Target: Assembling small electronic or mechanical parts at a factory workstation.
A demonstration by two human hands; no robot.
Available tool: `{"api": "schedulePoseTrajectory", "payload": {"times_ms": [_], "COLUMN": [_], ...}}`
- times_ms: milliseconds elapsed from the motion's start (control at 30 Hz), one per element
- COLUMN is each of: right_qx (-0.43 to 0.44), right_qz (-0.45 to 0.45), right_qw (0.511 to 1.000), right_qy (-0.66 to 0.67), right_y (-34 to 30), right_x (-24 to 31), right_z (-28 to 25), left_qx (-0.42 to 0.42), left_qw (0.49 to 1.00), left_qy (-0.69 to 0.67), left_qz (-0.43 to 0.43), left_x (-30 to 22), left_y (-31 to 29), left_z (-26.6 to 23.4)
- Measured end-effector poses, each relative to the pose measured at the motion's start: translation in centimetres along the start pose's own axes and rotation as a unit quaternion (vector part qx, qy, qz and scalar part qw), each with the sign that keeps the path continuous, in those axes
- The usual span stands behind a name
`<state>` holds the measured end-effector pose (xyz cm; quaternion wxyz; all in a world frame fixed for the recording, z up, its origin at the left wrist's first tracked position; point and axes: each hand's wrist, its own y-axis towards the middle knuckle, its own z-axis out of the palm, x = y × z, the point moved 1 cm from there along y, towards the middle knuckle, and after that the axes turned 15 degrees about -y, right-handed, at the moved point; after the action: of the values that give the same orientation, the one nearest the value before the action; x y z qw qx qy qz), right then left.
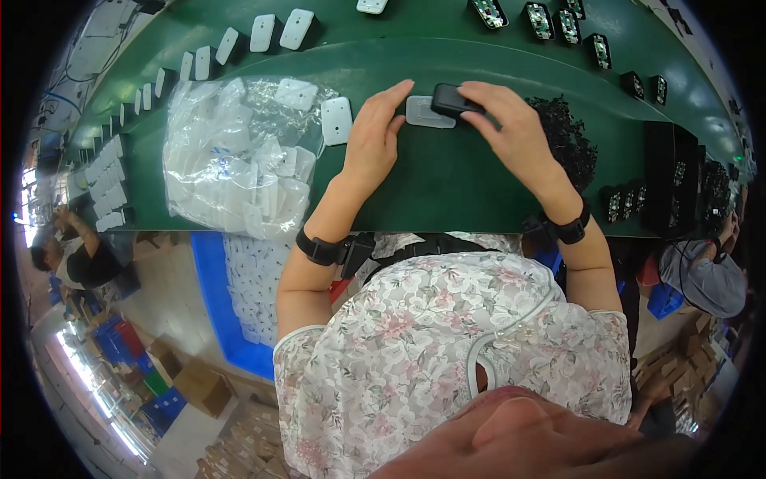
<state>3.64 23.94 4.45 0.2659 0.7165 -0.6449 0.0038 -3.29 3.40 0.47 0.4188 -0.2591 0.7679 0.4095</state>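
Note:
My right hand point(511, 124) grips a small black plastic housing point(451, 100) between thumb and fingers. The housing overlaps the right end of a pale grey-white cover point(427, 113) with its inner side up; whether they touch, I cannot tell. Just left of that cover is my left hand point(373, 132), its fingers stretched out and the thumb apart, holding nothing. Another white cover point(336, 121) with small holes lies beside the left hand. A clear plastic bag point(239, 164) full of white covers spreads farther left. A heap of small black parts point(562, 136) sits right of my right hand.
White-topped units point(262, 33) stand in a curved row at the far left of the green table point(415, 188). Black housings with circuit boards point(538, 21) line the far right. A black box point(669, 176) stands at the right edge; a blue bin point(209, 307) sits below, left.

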Motion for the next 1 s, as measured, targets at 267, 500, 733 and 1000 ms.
{"api": "schedulePoseTrajectory", "payload": {"times_ms": [267,500,733,1000], "right_qx": [0.045,0.029,0.041,0.13], "right_qz": [-0.054,-0.063,-0.059,0.101], "right_qw": [0.997,0.996,0.997,0.93], "right_qy": [-0.02,-0.064,-0.015,0.33], "right_y": [0.7,0.4,1.8,2.0], "right_x": [1.9,2.3,-0.2,-1.0], "right_z": [2.8,3.4,3.4,2.2], "left_qx": [0.073,0.099,0.066,-0.011], "left_qw": [0.995,0.982,0.972,0.977], "left_qy": [0.061,0.154,0.214,-0.08], "left_qz": [0.029,0.041,0.068,-0.196], "left_x": [1.3,1.0,0.4,0.3], "left_y": [-0.7,-0.8,0.0,1.7], "left_z": [-0.8,-0.4,1.0,0.8]}}
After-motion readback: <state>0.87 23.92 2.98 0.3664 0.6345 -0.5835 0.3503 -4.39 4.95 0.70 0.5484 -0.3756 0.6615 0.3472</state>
